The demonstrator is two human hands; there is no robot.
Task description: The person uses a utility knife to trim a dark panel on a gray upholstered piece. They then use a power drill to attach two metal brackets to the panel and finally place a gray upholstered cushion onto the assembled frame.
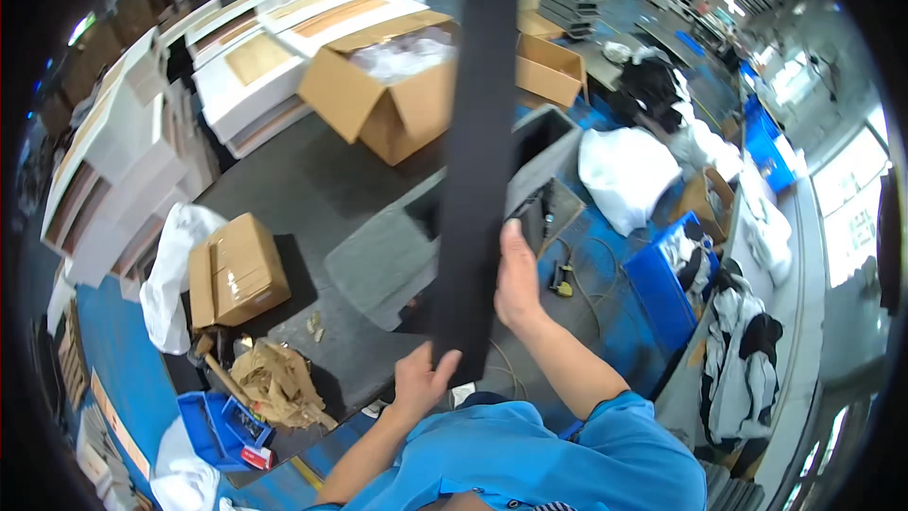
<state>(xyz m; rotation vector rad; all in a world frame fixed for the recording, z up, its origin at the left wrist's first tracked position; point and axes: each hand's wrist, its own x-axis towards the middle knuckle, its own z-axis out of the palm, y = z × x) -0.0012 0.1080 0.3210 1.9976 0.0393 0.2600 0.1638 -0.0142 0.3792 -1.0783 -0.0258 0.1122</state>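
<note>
A long, flat black board (478, 132) stands up in front of me, running from near my waist past the top of the view. My left hand (422, 381) grips its lower left edge, thumb across the face. Higher up, my right hand (516, 276) holds the right edge, its thumb pointing up and its other fingers hidden behind the board. Behind the board, a grey felt-like box (388, 260) rests on the dark worktable (274, 170); the board covers its middle.
An open carton (378, 85) with clear plastic wrap sits at the table's far side. At left are a taped carton (238, 270), crumpled brown paper (276, 383), a hammer (219, 369) and a blue bin (216, 431). White panels (236, 66) are stacked beyond. A power tool (562, 279) hangs right.
</note>
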